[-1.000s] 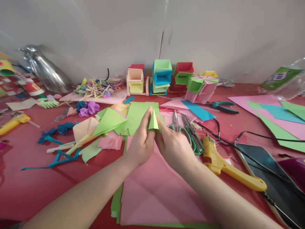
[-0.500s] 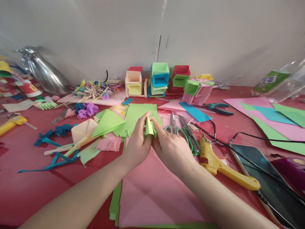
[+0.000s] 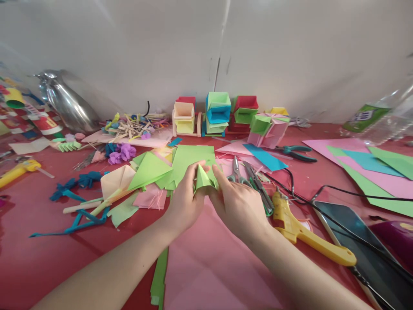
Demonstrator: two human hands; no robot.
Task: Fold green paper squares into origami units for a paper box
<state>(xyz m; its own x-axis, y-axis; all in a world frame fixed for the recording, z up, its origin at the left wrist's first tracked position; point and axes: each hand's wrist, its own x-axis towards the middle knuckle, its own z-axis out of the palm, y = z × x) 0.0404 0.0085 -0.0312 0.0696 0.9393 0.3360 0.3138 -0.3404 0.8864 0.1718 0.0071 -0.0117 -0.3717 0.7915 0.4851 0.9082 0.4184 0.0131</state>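
Between my two hands is a small folded piece of light green paper, pointed at the top and flaring at its lower edge. My left hand closes round its left side, fingers behind it and thumb in front. On the other side, my right hand pinches the paper's right edge between thumb and index finger. Below them lies a stack of pink paper with green sheets showing at its left. Just behind my right hand are scissors and a utility knife.
A yellow glue gun, a phone and black cables lie at right. Green paper pieces and blue twisted strips lie left. Folded paper boxes stand by the wall, with pliers nearby and a steel jug far left.
The folded green paper has spread wider at its base, and my right hand has shifted slightly right, away from my left. The whole view has tilted slightly upward.
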